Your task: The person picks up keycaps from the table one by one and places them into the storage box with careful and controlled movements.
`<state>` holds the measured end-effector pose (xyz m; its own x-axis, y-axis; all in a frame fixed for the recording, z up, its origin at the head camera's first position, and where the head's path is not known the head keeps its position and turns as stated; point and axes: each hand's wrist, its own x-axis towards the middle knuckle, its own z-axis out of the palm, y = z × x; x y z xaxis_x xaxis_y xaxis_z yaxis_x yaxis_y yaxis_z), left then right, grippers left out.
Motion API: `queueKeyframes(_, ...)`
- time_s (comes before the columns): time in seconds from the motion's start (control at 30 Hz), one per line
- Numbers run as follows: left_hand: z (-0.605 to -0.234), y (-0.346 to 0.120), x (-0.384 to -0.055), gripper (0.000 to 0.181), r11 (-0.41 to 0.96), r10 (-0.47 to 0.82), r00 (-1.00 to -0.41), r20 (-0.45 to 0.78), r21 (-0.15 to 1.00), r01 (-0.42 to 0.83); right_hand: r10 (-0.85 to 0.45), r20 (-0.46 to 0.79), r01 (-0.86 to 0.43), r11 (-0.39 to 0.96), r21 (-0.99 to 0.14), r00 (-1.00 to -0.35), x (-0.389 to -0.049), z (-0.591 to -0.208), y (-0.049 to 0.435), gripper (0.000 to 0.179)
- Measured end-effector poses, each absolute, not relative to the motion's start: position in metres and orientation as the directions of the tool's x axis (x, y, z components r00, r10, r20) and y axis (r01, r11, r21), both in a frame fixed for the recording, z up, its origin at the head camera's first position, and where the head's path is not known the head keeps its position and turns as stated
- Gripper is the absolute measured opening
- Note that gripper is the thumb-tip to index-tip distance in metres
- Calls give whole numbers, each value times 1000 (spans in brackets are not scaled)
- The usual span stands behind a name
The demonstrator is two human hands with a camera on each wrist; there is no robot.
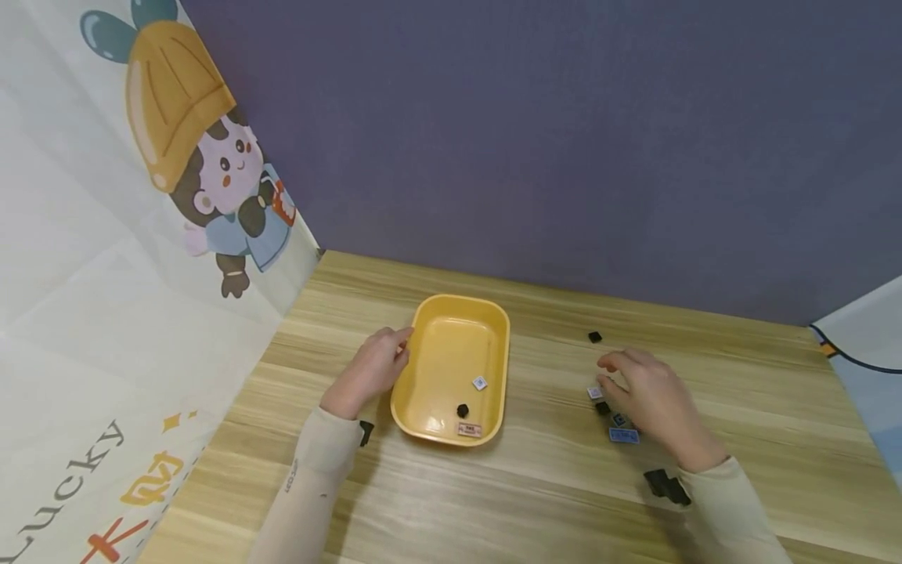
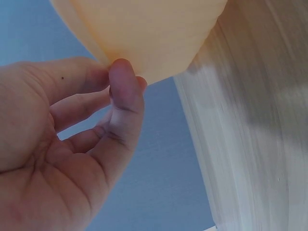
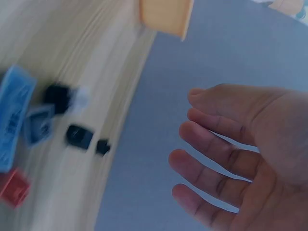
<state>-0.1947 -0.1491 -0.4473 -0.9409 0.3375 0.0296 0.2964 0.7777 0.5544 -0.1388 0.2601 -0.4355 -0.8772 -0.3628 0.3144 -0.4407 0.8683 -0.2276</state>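
My left hand (image 1: 369, 364) pinches the left rim of a yellow plastic tray (image 1: 447, 352), thumb against fingers in the left wrist view. Inside the tray lie a white square tile (image 1: 480, 383), a black piece (image 1: 462, 410) and a pink rectangular block (image 1: 469, 429). Over the right side of the table hovers my right hand (image 1: 651, 395), fingers loosely bent and holding nothing. Near it are a white piece (image 1: 594, 392), a black piece (image 1: 602, 408), a dark blue-grey square (image 1: 618, 419) and a blue rectangular block (image 1: 624, 435). The right wrist view also shows a red block (image 3: 14, 187).
A small black piece (image 1: 595, 337) lies beyond the right hand. Black objects (image 1: 665, 486) sit by the right wrist, and another dark object (image 1: 366, 432) is partly hidden by the left sleeve. A dark blue-grey panel (image 1: 528, 157) stands behind the wooden table (image 1: 451, 501).
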Motion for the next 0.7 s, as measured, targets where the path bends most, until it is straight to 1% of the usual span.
queueKeyframes(0.2,-448,-149,-196,42,782,336,-942,29,549,296,-344,268,-402,892,-206,-900,-142,-451,281,22)
queueKeyframes(0.37,-449,-149,-196,42,788,331,-943,32,541,294,-320,138,-345,906,-245,-937,-148,-465,290,23)
queueKeyframes(0.47,-449,-149,-196,42,785,335,-942,31,544,297,-299,80,-310,915,-260,-951,-150,-472,293,23)
queueKeyframes(0.57,-450,-149,-196,42,782,339,-940,37,545,303,-287,58,-292,919,-264,-956,-152,-478,295,22)
queueKeyframes(0.7,-449,-148,-196,42,781,335,-941,36,548,299,-277,59,-283,920,-270,-959,-154,-482,296,21)
